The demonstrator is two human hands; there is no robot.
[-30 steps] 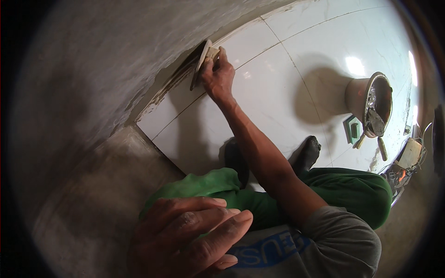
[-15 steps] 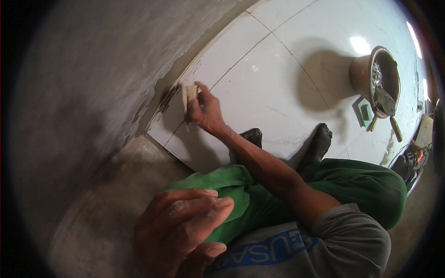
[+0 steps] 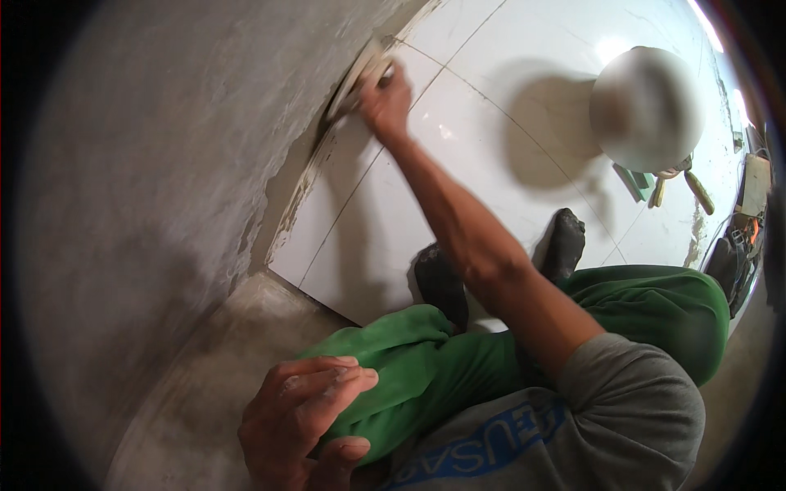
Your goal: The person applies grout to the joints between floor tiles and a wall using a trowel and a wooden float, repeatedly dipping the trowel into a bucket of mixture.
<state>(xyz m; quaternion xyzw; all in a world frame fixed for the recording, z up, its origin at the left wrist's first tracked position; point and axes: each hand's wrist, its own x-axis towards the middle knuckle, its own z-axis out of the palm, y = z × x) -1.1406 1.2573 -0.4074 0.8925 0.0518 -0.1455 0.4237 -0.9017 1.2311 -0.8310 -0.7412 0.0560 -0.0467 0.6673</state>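
Observation:
My right hand is closed round a flat trowel, its long plate lying along the gap between the wall and the white floor tiles. Motion blurs the tool, and my fingers cover most of its handle. My left hand hangs over my left thigh in the green trousers. It holds nothing; its fingers are loosely bent, with the thumb apart, and pale dust marks the knuckles.
The rough grey wall rises on the left. A blurred round pale shape covers the bucket at the right. Beside it lie a green float and a wooden handle. Tools and a dark bag sit at the far right.
My right hand has moved the trowel forward along the wall's foot, arm stretched further. My left hand has shifted slightly. The bucket, visible before with a trowel in it, is now hidden.

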